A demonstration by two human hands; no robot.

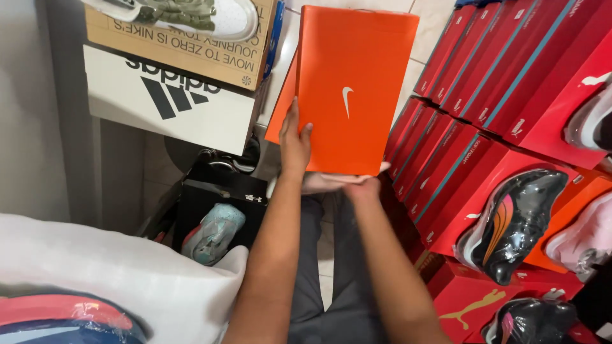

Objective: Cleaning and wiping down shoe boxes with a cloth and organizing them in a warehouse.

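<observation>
The orange shoebox (354, 89) stands upright between both hands, its long axis running away from the person, lid face turned toward the camera. It sits just above the person's lap, in the gap between the stacked cartons on the left and the wall of red shoeboxes (484, 70) on the right.

The left hand (294, 143) lies along the box's left edge, fingers pointing up the side, thumb pressed onto the lid face; its grip is closed on that edge. The right hand (347, 183) sits under the bottom edge, palm up, carrying the weight; its fingers are mostly hidden beneath the box, so how far they curl I cannot tell. Both hands touch the box, the left higher, the right nearer the body.

The box is plain bright orange card with 1 small white mark in the middle, corners crisp, lid seated flush. Wrapped black shoes (513, 220) rest on the red boxes nearby.
</observation>
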